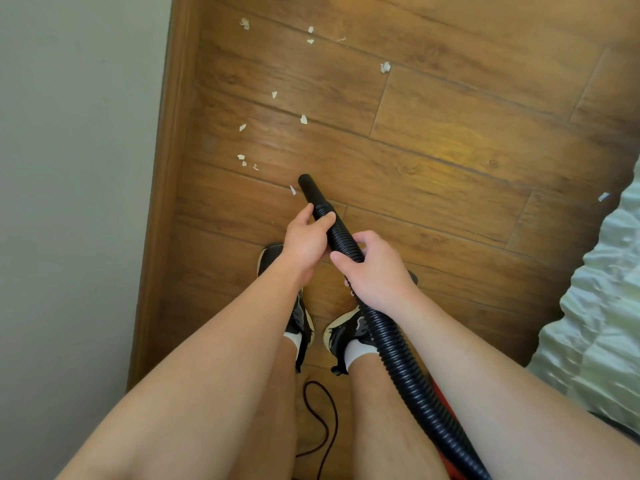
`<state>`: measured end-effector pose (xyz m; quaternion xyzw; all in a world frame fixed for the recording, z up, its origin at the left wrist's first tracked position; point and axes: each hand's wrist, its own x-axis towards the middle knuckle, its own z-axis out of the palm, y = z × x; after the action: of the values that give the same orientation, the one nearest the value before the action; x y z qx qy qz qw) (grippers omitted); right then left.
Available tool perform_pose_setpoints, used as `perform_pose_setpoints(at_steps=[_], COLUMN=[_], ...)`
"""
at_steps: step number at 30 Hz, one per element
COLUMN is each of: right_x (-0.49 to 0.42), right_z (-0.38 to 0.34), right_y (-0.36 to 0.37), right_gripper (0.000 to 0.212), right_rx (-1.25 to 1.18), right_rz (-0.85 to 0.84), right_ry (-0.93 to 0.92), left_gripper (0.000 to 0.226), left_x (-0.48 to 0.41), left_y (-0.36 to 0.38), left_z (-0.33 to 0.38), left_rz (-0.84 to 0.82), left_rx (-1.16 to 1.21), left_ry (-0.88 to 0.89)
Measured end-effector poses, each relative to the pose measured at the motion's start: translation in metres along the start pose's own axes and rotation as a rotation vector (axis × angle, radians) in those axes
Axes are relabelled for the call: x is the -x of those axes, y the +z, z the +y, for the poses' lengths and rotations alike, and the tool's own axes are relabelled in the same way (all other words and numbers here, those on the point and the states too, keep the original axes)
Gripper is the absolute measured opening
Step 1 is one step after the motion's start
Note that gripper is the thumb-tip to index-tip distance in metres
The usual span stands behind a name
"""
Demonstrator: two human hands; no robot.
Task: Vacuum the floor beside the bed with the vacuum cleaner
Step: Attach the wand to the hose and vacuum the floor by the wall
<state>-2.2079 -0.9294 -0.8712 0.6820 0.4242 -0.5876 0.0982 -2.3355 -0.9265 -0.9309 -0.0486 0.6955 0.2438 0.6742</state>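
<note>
**Black Hose Held Over a Wooden Floor**

A black ribbed plastic vacuum hose (391, 344) is held by both hands above the brown wooden floor (450, 150). The left hand (304, 240) is placed near the front of the hose, and its fingers (325, 220) are curled around it. The right hand (374, 268) is placed just behind, and its fingers (363, 239) are wrapped around the hose too. The smooth black tube end (309, 188) of the hose is pointed down at the floor.

Small white paper scraps (303, 119) are spread over the floor ahead, and one lies just beside the tube end. A wooden baseboard (166, 202) and a pale wall (69, 168) are seen on the left. A bed with a crinkled pale green cover (595, 323) is seen at the right edge. Two black shoes (341, 336) with white socks are seen under the hands. A thin black cord (322, 420) is looped on the floor behind the shoes.
</note>
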Motion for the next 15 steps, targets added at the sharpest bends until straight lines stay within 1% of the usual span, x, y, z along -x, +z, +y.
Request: perform_pose_setpoints(at_steps=[4,10,15], right_x=[0.0,0.001,-0.002], right_z=[-0.006,-0.022,-0.038], right_y=[0.01,0.027,0.039], right_gripper=[0.05,0.043,0.046], right_rx=[0.022,0.048,0.087], right_rz=[-0.016,-0.051,-0.059], right_ry=[-0.006,-0.026,-0.054], left_gripper=[0.071,0.074,0.075], left_x=[0.002,0.004,0.004], left_y=[-0.014,-0.036,-0.055], left_z=[-0.002,0.0,0.01], left_rz=[0.018,0.05,0.066], left_rx=[-0.012,0.009,0.028], left_ry=[0.012,0.008,0.011])
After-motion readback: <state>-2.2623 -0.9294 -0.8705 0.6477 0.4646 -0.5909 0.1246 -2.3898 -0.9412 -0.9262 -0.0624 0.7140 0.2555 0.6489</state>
